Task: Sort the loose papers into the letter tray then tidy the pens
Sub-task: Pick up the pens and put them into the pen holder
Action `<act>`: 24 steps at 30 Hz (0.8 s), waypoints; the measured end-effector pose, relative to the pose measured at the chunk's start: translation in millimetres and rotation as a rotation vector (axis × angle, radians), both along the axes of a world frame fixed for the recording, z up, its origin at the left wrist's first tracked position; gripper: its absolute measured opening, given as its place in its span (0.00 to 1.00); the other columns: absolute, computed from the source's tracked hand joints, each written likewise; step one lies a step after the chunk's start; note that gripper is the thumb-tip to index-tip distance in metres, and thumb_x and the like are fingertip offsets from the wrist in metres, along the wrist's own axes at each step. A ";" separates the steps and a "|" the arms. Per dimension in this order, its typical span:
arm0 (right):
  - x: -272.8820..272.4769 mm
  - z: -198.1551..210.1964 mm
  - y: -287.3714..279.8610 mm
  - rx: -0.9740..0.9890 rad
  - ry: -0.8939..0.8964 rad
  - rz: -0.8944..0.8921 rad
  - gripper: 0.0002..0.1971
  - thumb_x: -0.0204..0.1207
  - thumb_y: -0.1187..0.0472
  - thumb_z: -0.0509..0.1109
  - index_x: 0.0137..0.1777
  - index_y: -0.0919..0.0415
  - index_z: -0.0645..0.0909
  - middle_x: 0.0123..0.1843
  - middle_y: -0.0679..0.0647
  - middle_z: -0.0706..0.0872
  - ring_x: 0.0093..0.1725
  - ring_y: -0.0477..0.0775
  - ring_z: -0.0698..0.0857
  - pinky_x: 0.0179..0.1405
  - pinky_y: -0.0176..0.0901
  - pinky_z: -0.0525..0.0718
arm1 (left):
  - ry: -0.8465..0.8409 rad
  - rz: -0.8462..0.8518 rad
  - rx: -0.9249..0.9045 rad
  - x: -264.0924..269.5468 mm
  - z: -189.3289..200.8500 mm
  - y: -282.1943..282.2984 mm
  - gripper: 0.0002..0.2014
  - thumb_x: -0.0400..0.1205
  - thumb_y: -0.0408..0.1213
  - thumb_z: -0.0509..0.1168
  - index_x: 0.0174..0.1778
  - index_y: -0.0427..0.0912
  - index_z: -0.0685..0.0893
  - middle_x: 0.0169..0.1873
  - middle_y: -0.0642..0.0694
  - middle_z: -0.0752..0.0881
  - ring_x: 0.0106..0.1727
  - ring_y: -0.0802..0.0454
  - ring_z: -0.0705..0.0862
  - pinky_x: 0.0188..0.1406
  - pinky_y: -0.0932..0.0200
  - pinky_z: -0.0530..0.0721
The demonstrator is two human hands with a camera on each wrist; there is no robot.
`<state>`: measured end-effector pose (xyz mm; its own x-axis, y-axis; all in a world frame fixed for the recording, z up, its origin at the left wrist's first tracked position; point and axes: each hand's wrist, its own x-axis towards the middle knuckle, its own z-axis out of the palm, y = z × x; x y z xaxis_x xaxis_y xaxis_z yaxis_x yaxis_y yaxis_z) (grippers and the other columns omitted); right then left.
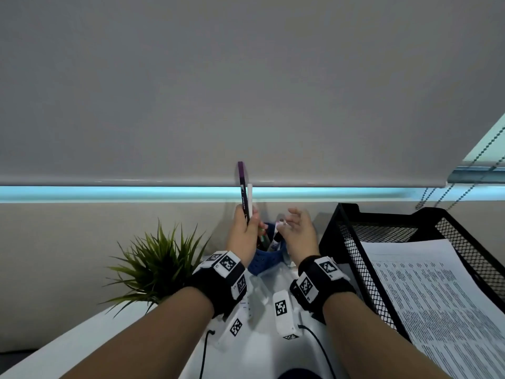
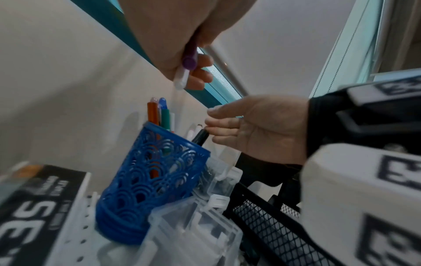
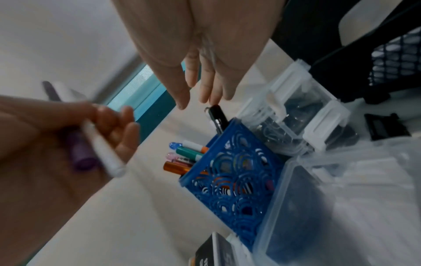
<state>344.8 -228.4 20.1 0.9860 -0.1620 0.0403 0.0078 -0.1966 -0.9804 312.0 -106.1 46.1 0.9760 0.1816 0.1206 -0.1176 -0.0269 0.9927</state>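
Observation:
My left hand [image 1: 246, 228] grips two pens upright, a purple-capped pen [image 1: 242, 187] and a white pen [image 1: 249, 198], just left of and above the blue lattice pen cup [image 1: 262, 262]. From the left wrist view the purple pen [image 2: 189, 59] and white pen [image 2: 182, 79] poke out below the curled fingers. The cup [image 2: 150, 180] holds several coloured pens [image 3: 189, 154]. My right hand [image 1: 296, 228] hovers over the cup with fingers straight and spread, its fingertips [image 3: 209, 97] right at the top of a black pen [image 3: 217, 115] standing in the cup. Printed papers [image 1: 437, 296] lie in the black mesh letter tray [image 1: 349, 236].
A green potted plant [image 1: 158, 263] stands left of the cup. Clear plastic latch boxes [image 3: 296, 117] crowd the cup's right and front. A black-labelled box [image 2: 34, 207] lies left of the cup. The wall and window sill run close behind.

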 end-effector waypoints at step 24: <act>-68.4 -33.3 -47.5 -0.261 0.211 -0.163 0.06 0.74 0.71 0.67 0.49 0.62 0.78 0.45 0.52 0.81 0.50 0.58 0.82 0.46 0.40 0.76 | -0.079 0.153 0.448 15.8 -17.6 -20.3 0.16 0.80 0.30 0.63 0.65 0.40 0.76 0.62 0.43 0.75 0.60 0.48 0.78 0.64 0.59 0.76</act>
<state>276.4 -275.8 -13.2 0.9393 -0.3283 -0.1000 -0.2407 -0.4224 -0.8739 327.8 -126.3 28.5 0.9269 0.2353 0.2925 -0.1537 -0.4731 0.8675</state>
